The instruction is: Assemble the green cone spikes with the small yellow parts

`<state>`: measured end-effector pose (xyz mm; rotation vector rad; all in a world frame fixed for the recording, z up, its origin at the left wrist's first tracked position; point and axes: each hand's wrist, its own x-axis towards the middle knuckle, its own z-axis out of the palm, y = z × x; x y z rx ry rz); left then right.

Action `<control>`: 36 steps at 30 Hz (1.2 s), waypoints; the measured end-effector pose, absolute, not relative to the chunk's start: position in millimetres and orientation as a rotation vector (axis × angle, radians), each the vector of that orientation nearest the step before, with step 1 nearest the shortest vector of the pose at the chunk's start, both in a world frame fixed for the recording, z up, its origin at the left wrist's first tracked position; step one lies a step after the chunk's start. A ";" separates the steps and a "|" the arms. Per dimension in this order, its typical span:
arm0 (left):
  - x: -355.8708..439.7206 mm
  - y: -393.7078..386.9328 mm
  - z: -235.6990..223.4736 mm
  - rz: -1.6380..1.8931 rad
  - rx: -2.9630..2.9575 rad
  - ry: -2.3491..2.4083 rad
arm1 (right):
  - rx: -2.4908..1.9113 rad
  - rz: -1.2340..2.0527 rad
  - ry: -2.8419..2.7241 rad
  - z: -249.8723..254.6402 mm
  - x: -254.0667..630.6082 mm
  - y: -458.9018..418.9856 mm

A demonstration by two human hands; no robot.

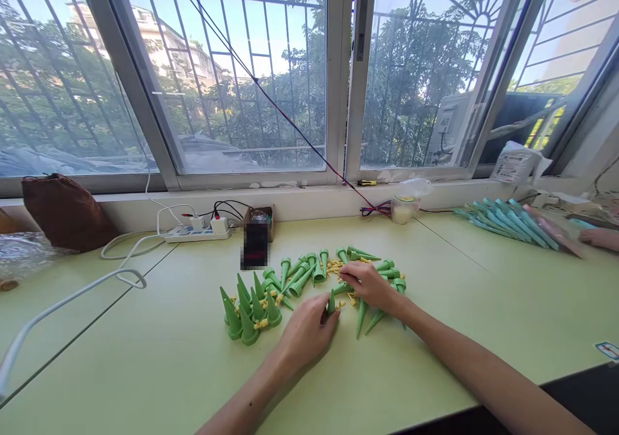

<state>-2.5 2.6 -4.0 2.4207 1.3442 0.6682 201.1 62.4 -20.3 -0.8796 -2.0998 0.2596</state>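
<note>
My left hand (pixel 309 330) is closed around a green plant watering spike (pixel 331 302), which points up and has a small yellow valve at its side. My right hand (pixel 370 285) reaches over the pile with its fingertips pinched together, right by several loose yellow valves (pixel 333 265). Whatever those fingertips hold is hidden. Loose green watering spikes (pixel 302 279) lie in an arc beyond and around both hands. To the left, a cluster of green spikes (pixel 249 325) stands upright on their caps, with yellow valves showing among them.
A dark blurred block (pixel 255 245) and a small box stand behind the pile. A power strip (pixel 198 231) with white cables lies at left, near a brown bag (pixel 68 212). Along the back sit a jar (pixel 404 209) and teal packets (pixel 507 221). Another person's hand (pixel 599 238) rests at far right.
</note>
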 end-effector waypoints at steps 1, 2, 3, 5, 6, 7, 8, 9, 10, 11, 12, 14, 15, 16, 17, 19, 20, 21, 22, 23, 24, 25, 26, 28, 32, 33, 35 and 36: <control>-2.5 2.6 -4.0 0.668 2.424 1.346 | -0.873 0.263 -2.100 -20.2 200.9 62.0; -2.6 2.6 -4.0 0.667 2.427 1.346 | -0.867 0.266 -2.100 -19.8 200.6 61.5; -2.6 2.6 -4.2 0.668 2.427 1.344 | -0.860 0.269 -2.102 -19.2 200.3 61.1; -2.7 2.3 -4.6 0.672 2.424 1.337 | -0.847 0.270 -2.106 -17.8 199.9 60.4; -2.7 2.2 -4.8 0.675 2.421 1.336 | -0.841 0.268 -2.108 -17.1 199.7 60.1; -2.8 2.0 -5.0 0.678 2.421 1.337 | -0.839 0.265 -2.112 -16.5 199.5 59.8; -2.8 2.0 -5.3 0.681 2.422 1.340 | -0.839 0.261 -2.115 -16.0 199.4 59.6; -3.0 2.0 -5.6 0.683 2.426 1.345 | -0.840 0.259 -2.119 -15.6 199.4 59.3; -3.1 2.2 -6.0 0.684 2.431 1.352 | -0.841 0.259 -2.124 -15.4 199.4 59.1; -3.2 2.4 -6.4 0.684 2.438 1.356 | -0.842 0.259 -2.127 -15.2 199.4 58.9; -3.4 2.6 -6.8 0.684 2.444 1.359 | -0.841 0.261 -2.129 -15.0 199.5 58.7; -3.6 3.1 -7.6 0.684 2.455 1.362 | -0.838 0.264 -2.131 -14.9 199.5 58.4; -3.6 3.3 -7.9 0.684 2.458 1.362 | -0.839 0.264 -2.131 -14.8 199.5 58.3; -3.6 3.4 -8.2 0.685 2.459 1.363 | -0.842 0.264 -2.131 -14.7 199.5 58.3; -3.6 3.4 -8.3 0.684 2.458 1.364 | -0.844 0.263 -2.132 -14.6 199.4 58.3; -3.5 3.3 -8.3 0.681 2.458 1.364 | -0.847 0.259 -2.135 -14.6 199.3 58.6; -3.4 3.2 -8.2 0.681 2.458 1.366 | -0.845 0.256 -2.136 -14.5 199.2 58.7; -3.4 3.1 -8.1 0.682 2.459 1.365 | -0.844 0.253 -2.137 -14.5 199.2 58.9; -3.4 3.0 -7.9 0.684 2.460 1.363 | -0.844 0.250 -2.137 -14.5 199.2 59.1; -3.4 2.9 -7.8 0.688 2.461 1.360 | -0.844 0.247 -2.137 -14.5 199.2 59.2; -3.5 2.8 -7.6 0.692 2.460 1.356 | -0.845 0.245 -2.137 -14.5 199.2 59.2; -3.6 2.6 -7.5 0.698 2.458 1.352 | -0.846 0.245 -2.137 -14.4 199.2 59.2; -3.8 2.4 -7.4 0.703 2.455 1.345 | -0.846 0.245 -2.137 -14.3 199.2 59.1; -4.1 2.1 -7.3 0.710 2.450 1.339 | -0.844 0.248 -2.138 -14.1 199.1 58.9; -4.2 2.4 -7.2 0.705 2.449 1.341 | -0.845 0.250 -2.140 -13.9 198.9 58.8; -4.1 2.6 -7.2 0.704 2.447 1.346 | -0.846 0.251 -2.141 -13.9 198.9 58.9; -3.8 3.0 -6.9 0.700 2.445 1.353 | -0.845 0.254 -2.141 -13.9 198.8 59.0; -3.7 3.0 -6.6 0.697 2.443 1.356 | -0.843 0.257 -2.141 -13.9 198.8 59.0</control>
